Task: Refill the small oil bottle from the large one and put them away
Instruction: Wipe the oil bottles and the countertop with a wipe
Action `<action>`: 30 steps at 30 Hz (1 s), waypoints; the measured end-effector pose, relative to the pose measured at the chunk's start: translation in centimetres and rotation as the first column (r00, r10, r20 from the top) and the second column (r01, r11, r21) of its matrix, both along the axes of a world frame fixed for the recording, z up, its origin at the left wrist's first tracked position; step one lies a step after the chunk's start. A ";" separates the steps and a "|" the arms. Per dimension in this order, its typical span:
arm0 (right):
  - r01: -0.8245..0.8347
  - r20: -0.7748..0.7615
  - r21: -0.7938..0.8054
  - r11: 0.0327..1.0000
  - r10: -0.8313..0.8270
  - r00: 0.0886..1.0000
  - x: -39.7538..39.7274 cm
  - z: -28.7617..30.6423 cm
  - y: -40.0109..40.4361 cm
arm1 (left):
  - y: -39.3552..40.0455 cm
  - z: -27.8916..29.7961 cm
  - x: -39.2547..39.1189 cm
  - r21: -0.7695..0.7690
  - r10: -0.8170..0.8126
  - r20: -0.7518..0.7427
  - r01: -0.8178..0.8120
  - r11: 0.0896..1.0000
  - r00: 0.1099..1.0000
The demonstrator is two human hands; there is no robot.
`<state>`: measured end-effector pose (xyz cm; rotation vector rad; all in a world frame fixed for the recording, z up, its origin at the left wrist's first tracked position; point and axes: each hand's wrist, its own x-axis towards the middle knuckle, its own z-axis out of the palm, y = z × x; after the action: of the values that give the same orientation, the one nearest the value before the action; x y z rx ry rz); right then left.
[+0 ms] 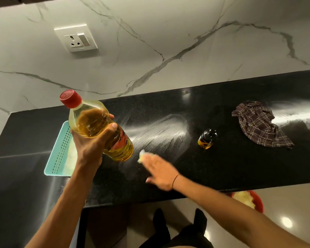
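Note:
My left hand (91, 144) grips the large oil bottle (98, 126) around its body and holds it tilted above the black counter (222, 167). The bottle has a red cap and yellow oil inside. My right hand (159, 173) lies flat on the counter with straight fingers, pressing a small pale wad of tissue (142, 155) that shows at the fingertips. The small oil bottle (207, 138) stands upright to the right, dark cap on, amber oil in its lower part, apart from both hands.
A teal perforated tray (58, 154) sits on the counter under my left arm. A crumpled checked cloth (259, 124) lies at the right. Smeared streaks mark the counter's middle. A red bowl (249, 201) with pale contents sits below the counter's front edge. A wall socket (76, 38) is on the marble backsplash.

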<state>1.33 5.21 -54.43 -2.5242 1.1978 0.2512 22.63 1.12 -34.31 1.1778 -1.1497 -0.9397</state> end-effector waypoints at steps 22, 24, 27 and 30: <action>0.503 -0.151 -0.067 0.862 -0.507 0.848 -9.9 0.6 -0.9 | -1.0 -2.9 -4.2 0.039 0.017 -0.069 -0.014 0.999 0.997; 0.367 -0.060 -0.074 0.927 -0.371 0.927 -8.1 -0.6 1.7 | -1.5 -3.9 -4.9 0.078 0.031 -0.079 -0.025 0.997 0.996; -0.007 0.009 -0.043 0.999 0.007 1.000 -5.7 -3.0 6.9 | -2.6 -6.1 -6.1 0.140 0.053 -0.060 -0.044 0.989 0.997; -0.080 0.049 -0.045 0.996 0.083 0.995 -5.8 -3.7 9.1 | -4.0 -8.8 -7.6 0.237 0.051 -0.020 -0.044 0.970 0.999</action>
<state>-4.47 14.35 -58.14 -2.6038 1.0940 0.1816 15.06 -2.90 -43.09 1.3741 -1.0032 -1.0740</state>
